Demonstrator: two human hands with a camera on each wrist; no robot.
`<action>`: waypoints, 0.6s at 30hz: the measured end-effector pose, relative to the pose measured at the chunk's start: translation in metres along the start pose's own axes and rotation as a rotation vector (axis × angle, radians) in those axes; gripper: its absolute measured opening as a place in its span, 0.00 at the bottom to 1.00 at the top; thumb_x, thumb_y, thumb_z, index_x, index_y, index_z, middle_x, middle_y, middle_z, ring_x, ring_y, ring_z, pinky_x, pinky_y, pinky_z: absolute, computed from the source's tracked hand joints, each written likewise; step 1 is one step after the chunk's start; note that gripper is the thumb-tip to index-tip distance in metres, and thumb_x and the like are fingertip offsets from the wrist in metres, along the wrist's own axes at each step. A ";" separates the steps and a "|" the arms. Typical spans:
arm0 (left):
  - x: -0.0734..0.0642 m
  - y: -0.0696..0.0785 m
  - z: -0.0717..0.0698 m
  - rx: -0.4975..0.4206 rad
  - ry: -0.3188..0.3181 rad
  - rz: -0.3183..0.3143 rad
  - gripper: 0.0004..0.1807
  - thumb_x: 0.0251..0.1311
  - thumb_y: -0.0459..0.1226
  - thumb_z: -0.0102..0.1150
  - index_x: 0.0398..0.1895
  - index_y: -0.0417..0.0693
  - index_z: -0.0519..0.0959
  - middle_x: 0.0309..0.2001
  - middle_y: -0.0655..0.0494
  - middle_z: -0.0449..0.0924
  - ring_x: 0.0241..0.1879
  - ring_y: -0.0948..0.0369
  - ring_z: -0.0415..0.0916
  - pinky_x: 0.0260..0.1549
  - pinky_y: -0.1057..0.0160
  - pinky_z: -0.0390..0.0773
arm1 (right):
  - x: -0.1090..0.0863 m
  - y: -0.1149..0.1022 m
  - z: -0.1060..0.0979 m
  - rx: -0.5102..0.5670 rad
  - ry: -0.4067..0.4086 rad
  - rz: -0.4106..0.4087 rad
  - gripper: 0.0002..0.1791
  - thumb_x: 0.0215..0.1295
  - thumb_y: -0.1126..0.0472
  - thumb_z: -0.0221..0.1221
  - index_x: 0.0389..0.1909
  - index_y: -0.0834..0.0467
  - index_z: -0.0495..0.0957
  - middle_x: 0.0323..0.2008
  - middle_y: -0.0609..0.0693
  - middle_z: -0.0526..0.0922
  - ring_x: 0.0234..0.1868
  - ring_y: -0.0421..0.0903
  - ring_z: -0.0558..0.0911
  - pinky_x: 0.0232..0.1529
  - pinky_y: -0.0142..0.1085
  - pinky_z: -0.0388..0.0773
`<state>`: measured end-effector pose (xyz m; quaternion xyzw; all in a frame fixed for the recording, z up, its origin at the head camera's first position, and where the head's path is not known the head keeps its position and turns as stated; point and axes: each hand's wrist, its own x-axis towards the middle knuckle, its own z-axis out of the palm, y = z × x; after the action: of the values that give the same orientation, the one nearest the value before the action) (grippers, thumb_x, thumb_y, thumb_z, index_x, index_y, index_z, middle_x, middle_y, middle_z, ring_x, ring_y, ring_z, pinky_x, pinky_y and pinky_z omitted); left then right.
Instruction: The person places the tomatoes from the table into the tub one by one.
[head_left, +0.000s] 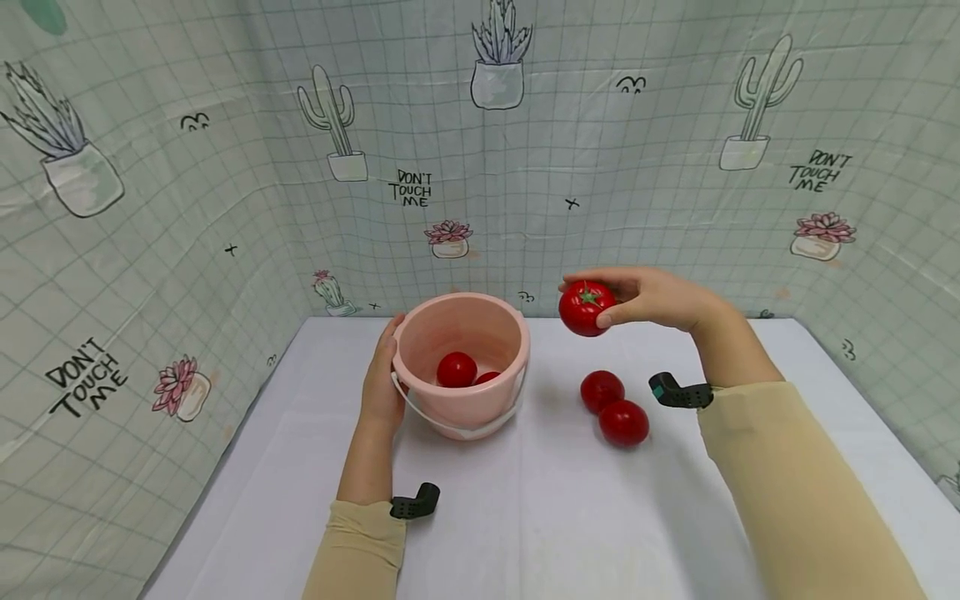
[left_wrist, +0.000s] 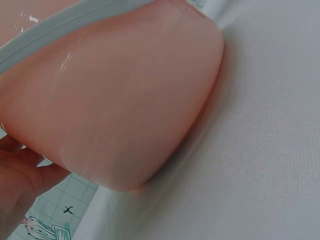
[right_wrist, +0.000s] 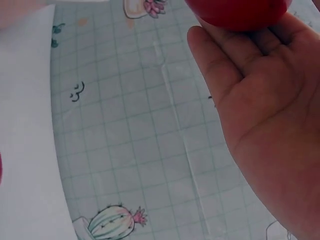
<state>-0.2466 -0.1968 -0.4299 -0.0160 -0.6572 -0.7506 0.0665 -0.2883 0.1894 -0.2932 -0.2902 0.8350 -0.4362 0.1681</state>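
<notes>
Gripping 1 red tomato [head_left: 587, 310], the right hand [head_left: 651, 298] holds it above the white table [head_left: 570, 517], right of the pink bucket [head_left: 450, 406]. The left hand [head_left: 384, 379] curves round the bucket's left side; 2 red fruits [head_left: 456, 370] show inside, and 2 others [head_left: 623, 423] lie together on the table.

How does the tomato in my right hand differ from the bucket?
The tomato is red with a green top; the bucket is pink with a white handle. The tomato is smaller than the bucket. The tomato is off the white table, the bucket on it. Both look glossy.
</notes>
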 end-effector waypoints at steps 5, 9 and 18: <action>0.000 0.000 0.000 0.005 0.011 -0.009 0.23 0.72 0.58 0.37 0.68 0.83 0.64 0.71 0.74 0.63 0.72 0.64 0.56 0.71 0.46 0.62 | 0.015 -0.009 0.004 -0.020 -0.005 0.037 0.34 0.60 0.53 0.67 0.68 0.37 0.69 0.63 0.44 0.76 0.60 0.49 0.76 0.58 0.45 0.76; 0.001 0.000 0.000 -0.001 0.016 -0.005 0.23 0.72 0.59 0.37 0.68 0.82 0.64 0.71 0.74 0.63 0.72 0.64 0.56 0.71 0.46 0.62 | 0.028 -0.017 0.009 -0.024 -0.021 0.047 0.33 0.60 0.52 0.67 0.67 0.34 0.70 0.62 0.44 0.77 0.60 0.49 0.76 0.59 0.47 0.75; 0.000 0.000 0.000 0.010 0.007 0.003 0.23 0.72 0.59 0.37 0.69 0.82 0.63 0.71 0.74 0.63 0.72 0.63 0.56 0.70 0.45 0.62 | 0.057 -0.032 0.026 -0.031 -0.060 0.082 0.34 0.57 0.51 0.68 0.66 0.33 0.71 0.61 0.43 0.78 0.60 0.49 0.75 0.59 0.49 0.76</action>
<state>-0.2469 -0.1969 -0.4303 -0.0139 -0.6606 -0.7473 0.0700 -0.3081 0.1223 -0.2830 -0.2712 0.8474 -0.4072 0.2063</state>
